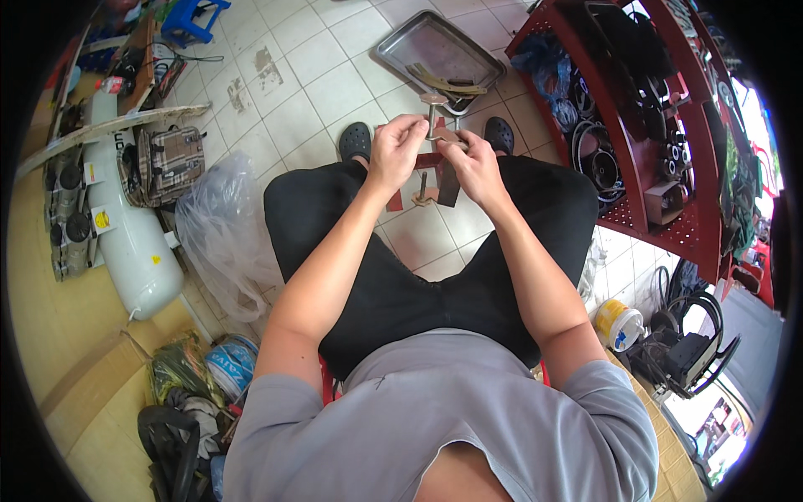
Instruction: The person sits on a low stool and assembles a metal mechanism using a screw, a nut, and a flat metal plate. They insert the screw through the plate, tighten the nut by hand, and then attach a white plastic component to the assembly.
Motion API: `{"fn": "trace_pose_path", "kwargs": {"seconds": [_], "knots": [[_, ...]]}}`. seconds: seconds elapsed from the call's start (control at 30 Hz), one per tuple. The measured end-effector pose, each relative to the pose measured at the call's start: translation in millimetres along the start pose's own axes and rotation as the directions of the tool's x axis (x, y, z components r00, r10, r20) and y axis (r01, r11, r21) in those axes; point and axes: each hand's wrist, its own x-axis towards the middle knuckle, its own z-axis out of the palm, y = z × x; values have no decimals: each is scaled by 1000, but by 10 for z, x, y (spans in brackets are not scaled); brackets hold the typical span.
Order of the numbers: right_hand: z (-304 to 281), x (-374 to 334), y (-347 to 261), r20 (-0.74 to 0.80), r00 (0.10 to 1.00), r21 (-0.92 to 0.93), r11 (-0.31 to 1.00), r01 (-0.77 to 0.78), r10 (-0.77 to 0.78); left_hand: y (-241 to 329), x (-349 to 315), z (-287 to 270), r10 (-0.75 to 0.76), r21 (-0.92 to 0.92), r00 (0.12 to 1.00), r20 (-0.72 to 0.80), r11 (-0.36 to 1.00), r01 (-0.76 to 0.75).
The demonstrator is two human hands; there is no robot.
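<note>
A bolt [431, 119] with a flat brown head was held upright beyond the knees, above the gap between two black sandals [355, 140]. Its shaft was pinched by the left grip [395, 152], which was closed, with thumb and forefinger brought together at the metal. A small brown plate [445, 135], beside the lower part of the shaft, was clasped by the right grip [473, 163], also closed; whether plate and bolt were joined could not be told. Beneath both hands a red stand [430, 159] was seen, with a dark sheet [448, 186] at its right side and a second bolt [423, 186] near its middle; its upper parts were partly covered by the fingers. Just past the hands a grey tray [401, 42] was set on the tiled floor [322, 96], and curved strips [456, 86] were laid at its near end. On the right a red rack [637, 197] was loaded with black coils, blue plastic [539, 54] and a brown box [665, 203]; nearer, a white and yellow tub [619, 325] was placed beside a black machine [682, 360]. On the left a white tank [125, 234] was flanked by a plaid bag [171, 163] and a clear bag [222, 238], while a blue stool [191, 25] was placed farther off.
</note>
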Motion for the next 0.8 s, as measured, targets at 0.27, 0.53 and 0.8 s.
{"fn": "trace_pose_path", "kwargs": {"seconds": [0.27,0.53,0.8], "knots": [[7,5,34,4,1000,12,1000,28,-28,-141,58,-51,52,89,996,72,994,-58],[-14,3,9,41,999,47,999,-13,11,-165,78,-83,61,248,996,63,966,-75],[-14,-7,-27,72,997,101,994,-45,38,-165,63,-30,-11,116,998,66,993,3]]}}
